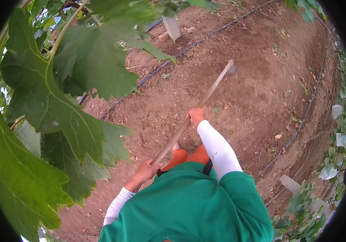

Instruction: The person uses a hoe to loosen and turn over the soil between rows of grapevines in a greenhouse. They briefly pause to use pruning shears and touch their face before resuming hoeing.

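Note:
A hoe with a long wooden handle (209, 92) slants from my waist up and right across the soil. Around the rear part of the handle is my left hand (145, 171), close to my left hip. Farther along the shaft, about midway, my right hand (196, 116) grips it with the arm stretched forward. The hoe's metal head (231, 71) is at the far end, against or just above the brown soil (251, 99); blur keeps me from telling which. White sleeves cover both forearms.
Large grape leaves (94, 57) hang close on my left, hiding ground there. A black drip hose (188, 48) crosses the soil ahead; another hose (307, 113) curves along the right. A concrete post (171, 27) stands ahead. Vines with pale bags (342, 139) line the right.

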The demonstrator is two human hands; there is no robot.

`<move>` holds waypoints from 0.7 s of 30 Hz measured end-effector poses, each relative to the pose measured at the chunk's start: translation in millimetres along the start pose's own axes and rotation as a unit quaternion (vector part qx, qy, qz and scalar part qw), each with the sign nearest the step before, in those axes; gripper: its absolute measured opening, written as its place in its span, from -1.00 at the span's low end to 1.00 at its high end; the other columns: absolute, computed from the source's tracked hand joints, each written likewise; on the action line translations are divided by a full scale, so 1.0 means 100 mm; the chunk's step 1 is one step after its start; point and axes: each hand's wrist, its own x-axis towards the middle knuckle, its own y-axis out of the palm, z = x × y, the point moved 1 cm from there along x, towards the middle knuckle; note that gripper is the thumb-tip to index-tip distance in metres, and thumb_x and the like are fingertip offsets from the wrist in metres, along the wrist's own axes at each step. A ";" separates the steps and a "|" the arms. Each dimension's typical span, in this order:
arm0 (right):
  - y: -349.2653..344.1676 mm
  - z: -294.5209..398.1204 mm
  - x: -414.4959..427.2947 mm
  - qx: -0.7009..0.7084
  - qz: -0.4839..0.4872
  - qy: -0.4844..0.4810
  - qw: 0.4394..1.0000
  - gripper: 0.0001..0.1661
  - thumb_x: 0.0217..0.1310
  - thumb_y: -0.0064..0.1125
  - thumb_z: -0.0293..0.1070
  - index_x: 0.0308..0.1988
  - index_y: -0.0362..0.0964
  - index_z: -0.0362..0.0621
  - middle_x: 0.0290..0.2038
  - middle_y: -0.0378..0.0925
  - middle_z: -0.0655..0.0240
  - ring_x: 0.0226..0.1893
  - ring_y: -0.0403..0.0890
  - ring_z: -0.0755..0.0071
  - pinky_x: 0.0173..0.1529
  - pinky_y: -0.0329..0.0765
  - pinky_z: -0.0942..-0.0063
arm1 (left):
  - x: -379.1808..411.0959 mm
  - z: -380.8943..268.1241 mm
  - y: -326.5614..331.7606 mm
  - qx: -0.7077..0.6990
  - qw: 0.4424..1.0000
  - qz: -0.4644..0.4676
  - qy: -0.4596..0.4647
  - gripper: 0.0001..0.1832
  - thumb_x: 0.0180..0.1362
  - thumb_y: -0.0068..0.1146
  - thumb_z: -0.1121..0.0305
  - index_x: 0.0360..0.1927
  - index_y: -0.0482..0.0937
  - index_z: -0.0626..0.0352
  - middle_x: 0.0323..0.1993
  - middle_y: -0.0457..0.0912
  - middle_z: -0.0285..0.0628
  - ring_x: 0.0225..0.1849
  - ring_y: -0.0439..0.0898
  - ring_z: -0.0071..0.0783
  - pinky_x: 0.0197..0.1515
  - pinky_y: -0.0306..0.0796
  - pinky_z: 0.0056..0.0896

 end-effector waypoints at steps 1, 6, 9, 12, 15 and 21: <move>0.01 -0.30 0.07 -0.049 0.030 -0.077 0.995 -0.75 0.06 -0.03 -0.58 -0.67 0.29 -0.26 -0.68 0.35 0.16 -0.70 0.43 0.24 -0.65 0.33 0.28 | -0.15 -0.06 -0.09 -0.010 1.000 0.011 -0.017 -0.75 0.14 0.16 0.23 -0.46 0.43 0.18 -0.72 0.31 -0.45 -0.77 0.21 -0.69 -0.73 0.06 -0.54; 1.00 -0.45 -0.74 0.124 0.039 0.189 0.973 -0.76 0.03 -0.01 -0.58 -0.67 0.32 -0.29 -0.68 0.39 0.17 -0.71 0.45 0.22 -0.66 0.33 0.27 | -0.83 0.27 -0.54 -0.051 0.992 -0.018 -0.115 -0.78 0.15 0.15 0.29 -0.47 0.42 0.17 -0.75 0.26 -0.47 -0.76 0.20 -0.69 -0.74 0.02 -0.55; 1.34 -0.18 -0.98 0.190 0.014 0.278 0.942 -0.77 0.01 0.01 -0.59 -0.68 0.34 -0.31 -0.68 0.41 0.17 -0.71 0.46 0.21 -0.67 0.33 0.26 | -1.12 0.16 -0.70 -0.040 0.995 -0.045 -0.074 -0.79 0.15 0.16 0.29 -0.46 0.44 0.19 -0.75 0.26 -0.47 -0.76 0.20 -0.69 -0.73 0.03 -0.56; 1.56 -0.05 -1.08 0.197 0.017 0.298 0.934 -0.78 -0.01 0.03 -0.59 -0.68 0.35 -0.33 -0.68 0.43 0.17 -0.71 0.47 0.21 -0.68 0.33 0.25 | -1.33 0.02 -0.76 -0.085 0.992 -0.057 -0.078 -0.79 0.14 0.18 0.31 -0.47 0.47 0.20 -0.75 0.29 -0.46 -0.75 0.23 -0.69 -0.71 0.07 -0.55; 1.63 0.00 -1.18 0.169 0.025 0.304 0.937 -0.79 -0.03 0.04 -0.59 -0.68 0.37 -0.34 -0.68 0.45 0.18 -0.71 0.48 0.20 -0.68 0.34 0.24 | -1.36 0.23 -0.71 0.014 0.994 -0.091 -0.064 -0.81 0.13 0.20 0.32 -0.40 0.53 0.26 -0.70 0.39 -0.44 -0.67 0.32 -0.71 -0.64 0.19 -0.56; 1.34 -0.05 -0.93 0.059 -0.015 0.218 0.974 -0.78 -0.12 0.14 -0.57 -0.73 0.38 -0.34 -0.74 0.45 0.17 -0.74 0.51 0.18 -0.69 0.36 0.21 | -1.04 0.64 -0.53 -0.072 0.997 -0.040 -0.011 -0.74 0.14 0.20 0.32 -0.22 0.57 0.32 -0.54 0.52 -0.41 -0.47 0.42 -0.73 -0.45 0.35 -0.59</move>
